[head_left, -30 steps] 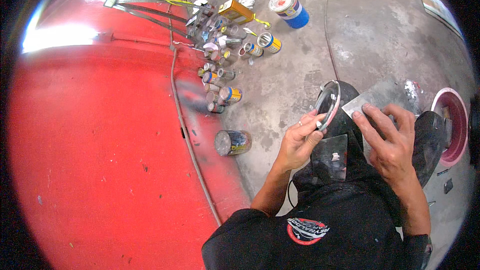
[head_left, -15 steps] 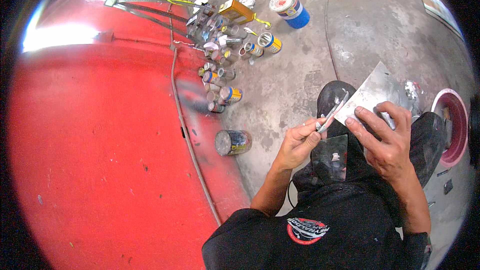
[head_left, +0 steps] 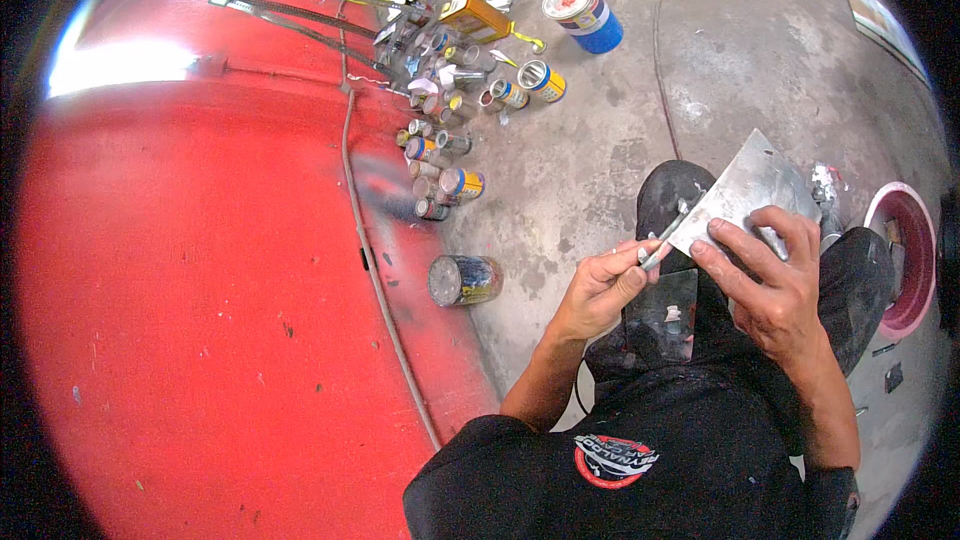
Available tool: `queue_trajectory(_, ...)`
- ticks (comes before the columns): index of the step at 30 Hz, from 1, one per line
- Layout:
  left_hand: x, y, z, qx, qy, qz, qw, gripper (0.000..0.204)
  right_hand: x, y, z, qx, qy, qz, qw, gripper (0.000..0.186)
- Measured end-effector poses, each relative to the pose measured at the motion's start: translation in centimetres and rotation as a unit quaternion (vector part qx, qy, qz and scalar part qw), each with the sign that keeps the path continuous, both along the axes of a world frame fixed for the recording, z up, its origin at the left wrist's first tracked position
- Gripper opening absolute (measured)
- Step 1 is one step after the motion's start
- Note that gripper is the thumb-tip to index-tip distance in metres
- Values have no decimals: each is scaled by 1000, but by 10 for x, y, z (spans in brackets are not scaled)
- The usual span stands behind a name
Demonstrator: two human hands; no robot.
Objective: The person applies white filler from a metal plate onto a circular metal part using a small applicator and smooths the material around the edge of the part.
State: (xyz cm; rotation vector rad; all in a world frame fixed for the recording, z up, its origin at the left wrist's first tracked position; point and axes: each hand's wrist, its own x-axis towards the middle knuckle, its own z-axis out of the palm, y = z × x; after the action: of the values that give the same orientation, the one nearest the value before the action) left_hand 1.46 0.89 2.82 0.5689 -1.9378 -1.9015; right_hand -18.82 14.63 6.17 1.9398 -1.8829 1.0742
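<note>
My right hand (head_left: 775,285) grips a flat silver metal plate (head_left: 750,180), its fingers spread over the top and the thumb out of sight beneath. A thin, narrow blade like a putty spreader (head_left: 676,227) is pinched between the thumb and fingers of my left hand (head_left: 603,290). Its edge meets the left edge of the plate, and whitish paste clings near its tip. A dark, glossy flat sheet (head_left: 660,320) lies over my lap below the hands, with a small white dab on it.
A red painted wall (head_left: 200,290) fills the left side, with a hose (head_left: 365,240) along it. Several cans and cups (head_left: 450,90) crowd its base. A dark can (head_left: 465,280) lies nearer. A blue-and-white tub (head_left: 585,20) stands farther off; a pink basin (head_left: 905,310) sits at right.
The blade in my left hand has tipped lower and come against the plate's left edge, closing the gap between them. My right hand and the plate have hardly moved.
</note>
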Motion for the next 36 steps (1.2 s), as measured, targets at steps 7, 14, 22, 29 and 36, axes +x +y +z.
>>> queue_trajectory(7, 1, -3, -14, 175, 120, -1, 977, 42, 2, 8, -4, -15, 18, -15, 1000, 35)
queue_trajectory(14, -6, -1, -14, 229, 160, -3, 960, 40, 4, 12, -4, -21, 9, -36, 999, 35)
queue_trajectory(22, -2, 3, -13, 139, 77, 5, 987, 40, 7, 4, 4, -28, 38, -29, 998, 35)
queue_trajectory(29, -3, 6, -9, 122, 69, -6, 990, 42, 6, 1, 0, -32, 40, -27, 998, 35)
queue_trajectory(36, -4, 6, -12, 167, 104, 4, 980, 39, 1, 6, -3, -18, 53, -23, 998, 35)
